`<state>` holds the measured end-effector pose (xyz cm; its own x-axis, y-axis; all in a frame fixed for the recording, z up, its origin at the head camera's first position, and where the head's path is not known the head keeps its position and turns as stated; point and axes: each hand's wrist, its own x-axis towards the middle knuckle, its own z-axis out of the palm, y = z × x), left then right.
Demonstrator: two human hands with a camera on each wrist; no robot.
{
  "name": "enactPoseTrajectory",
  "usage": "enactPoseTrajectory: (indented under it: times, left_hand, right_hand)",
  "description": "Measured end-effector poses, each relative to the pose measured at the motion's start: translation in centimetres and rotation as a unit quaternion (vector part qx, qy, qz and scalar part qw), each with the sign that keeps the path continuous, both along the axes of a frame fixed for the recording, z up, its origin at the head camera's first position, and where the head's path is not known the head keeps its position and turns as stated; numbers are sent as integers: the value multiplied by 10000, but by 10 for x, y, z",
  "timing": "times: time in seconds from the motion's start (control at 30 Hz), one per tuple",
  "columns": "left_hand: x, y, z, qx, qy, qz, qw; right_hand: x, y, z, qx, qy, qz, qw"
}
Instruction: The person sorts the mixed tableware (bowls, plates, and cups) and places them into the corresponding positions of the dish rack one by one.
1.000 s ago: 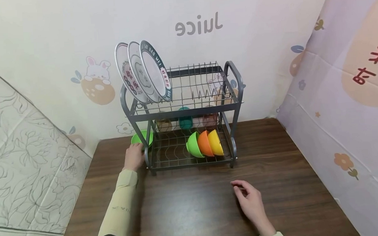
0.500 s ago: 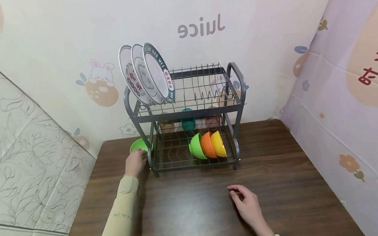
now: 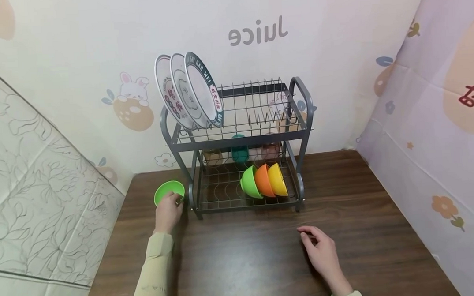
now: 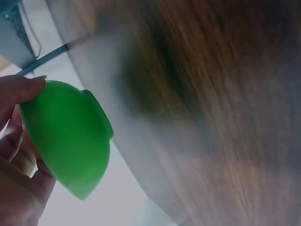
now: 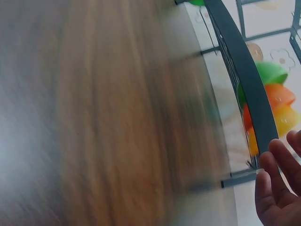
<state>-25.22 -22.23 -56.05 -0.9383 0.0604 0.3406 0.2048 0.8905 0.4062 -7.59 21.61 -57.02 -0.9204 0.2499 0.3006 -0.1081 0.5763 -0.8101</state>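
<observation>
My left hand [image 3: 169, 215] pinches the rim of a green bowl [image 3: 168, 189] at the left of the dish rack. In the left wrist view the bowl [image 4: 70, 136] shows its outside and foot, held above the wooden table, with the thumb on one side of the rim and fingers on the other. My right hand [image 3: 321, 254] is over the table at the front right, fingers loosely bent and holding nothing. On the rack's lower tier, a green bowl [image 3: 249, 182], an orange bowl [image 3: 264, 181] and a yellow bowl [image 3: 278, 180] lean tilted in a row.
The two-tier dish rack [image 3: 240, 142] stands at the table's back. Upright on its top left are several plates, the front one a green-rimmed plate [image 3: 202, 88]. Behind the bowls hang an amber cup [image 3: 212, 157], a teal cup [image 3: 240, 154] and a pink cup [image 3: 270, 152].
The left hand has drawn the green bowl out from beside the rack's left leg, leftward and nearer, so more of it shows. The right hand stays about where it was.
</observation>
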Motion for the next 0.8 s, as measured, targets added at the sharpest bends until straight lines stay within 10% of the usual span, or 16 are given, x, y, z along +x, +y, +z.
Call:
enactPoseTrajectory:
  times: [0.4, 0.8]
  left_hand:
    - [38, 0, 22, 194, 217, 82, 9995]
    - [83, -2, 52, 33, -346, -257, 9991]
  right_hand:
    - [-5, 42, 7, 57, -217, -981, 9949]
    - [-6, 58, 10, 29, -315, -1338, 9905]
